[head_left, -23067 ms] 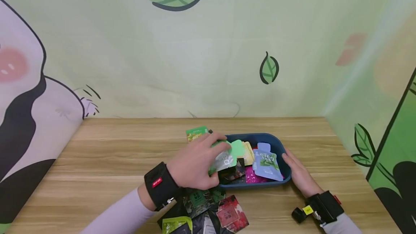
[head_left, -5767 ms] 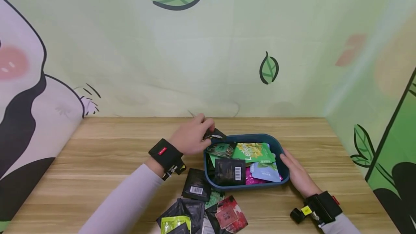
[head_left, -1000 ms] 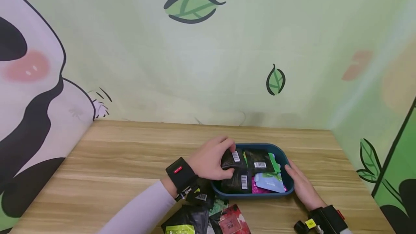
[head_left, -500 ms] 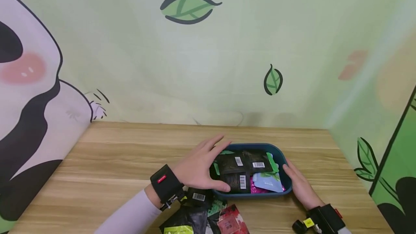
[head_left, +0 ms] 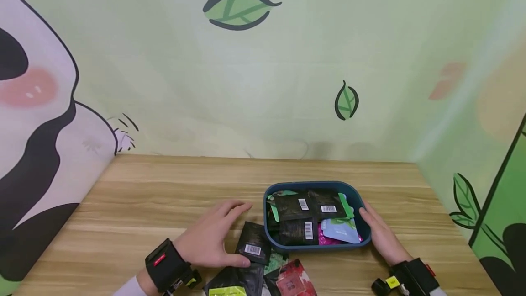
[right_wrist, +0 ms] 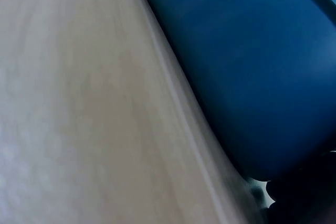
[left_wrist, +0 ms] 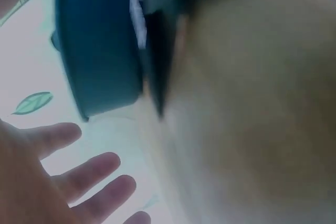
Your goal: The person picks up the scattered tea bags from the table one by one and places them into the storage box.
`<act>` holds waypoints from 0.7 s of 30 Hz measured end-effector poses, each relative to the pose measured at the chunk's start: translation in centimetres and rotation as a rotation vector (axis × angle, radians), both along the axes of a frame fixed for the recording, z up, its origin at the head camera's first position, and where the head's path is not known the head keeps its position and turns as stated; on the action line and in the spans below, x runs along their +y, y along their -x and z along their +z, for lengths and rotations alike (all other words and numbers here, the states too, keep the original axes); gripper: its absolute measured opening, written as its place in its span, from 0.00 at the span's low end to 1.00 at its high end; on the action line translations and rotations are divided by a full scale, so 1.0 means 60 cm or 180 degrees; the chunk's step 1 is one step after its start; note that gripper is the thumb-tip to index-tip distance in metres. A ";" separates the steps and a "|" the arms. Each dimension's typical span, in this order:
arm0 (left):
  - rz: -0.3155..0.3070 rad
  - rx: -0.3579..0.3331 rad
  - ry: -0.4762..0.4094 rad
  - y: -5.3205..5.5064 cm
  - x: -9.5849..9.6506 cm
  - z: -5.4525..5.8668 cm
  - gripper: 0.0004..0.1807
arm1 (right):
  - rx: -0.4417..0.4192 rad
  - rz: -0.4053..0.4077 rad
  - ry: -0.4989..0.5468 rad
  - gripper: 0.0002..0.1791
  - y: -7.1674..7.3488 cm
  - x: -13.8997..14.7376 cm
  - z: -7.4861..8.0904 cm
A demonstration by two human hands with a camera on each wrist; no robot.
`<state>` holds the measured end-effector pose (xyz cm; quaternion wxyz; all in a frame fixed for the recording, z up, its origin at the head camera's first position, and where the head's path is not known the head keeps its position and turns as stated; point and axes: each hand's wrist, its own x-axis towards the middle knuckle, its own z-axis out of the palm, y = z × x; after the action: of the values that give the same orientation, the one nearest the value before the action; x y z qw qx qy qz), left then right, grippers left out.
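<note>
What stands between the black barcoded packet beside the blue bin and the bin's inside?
The left wall of the blue bin; the black packet lies low beside it. Nothing else visible blocks the way over the rim.

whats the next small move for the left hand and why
Probably to pinch the black packet just outside the blue container: the left hand is open and holds nothing, its thumb is close to that packet, similar packets already lie in the container, and the right hand rests against its side.
</note>
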<state>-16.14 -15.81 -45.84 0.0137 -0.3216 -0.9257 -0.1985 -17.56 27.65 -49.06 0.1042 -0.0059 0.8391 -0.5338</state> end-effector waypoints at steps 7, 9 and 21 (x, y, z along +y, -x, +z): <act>-0.0211 0.0006 0.0020 0.010 0.012 -0.029 0.61 | 0.0007 -0.0020 0.0048 0.47 0.000 0.002 0.001; -0.0288 -0.0001 0.0031 0.012 0.018 -0.033 0.61 | -0.0001 -0.0039 0.0059 0.47 -0.001 0.003 -0.001; -0.0630 0.0059 0.0194 0.015 0.036 -0.035 0.47 | -0.0031 -0.0062 -0.0019 0.49 -0.002 0.001 0.001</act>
<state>-17.01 -13.62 -47.94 -0.0073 -0.4136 -0.8949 -0.1677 -17.47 27.70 -49.01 0.1031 0.0053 0.8402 -0.5323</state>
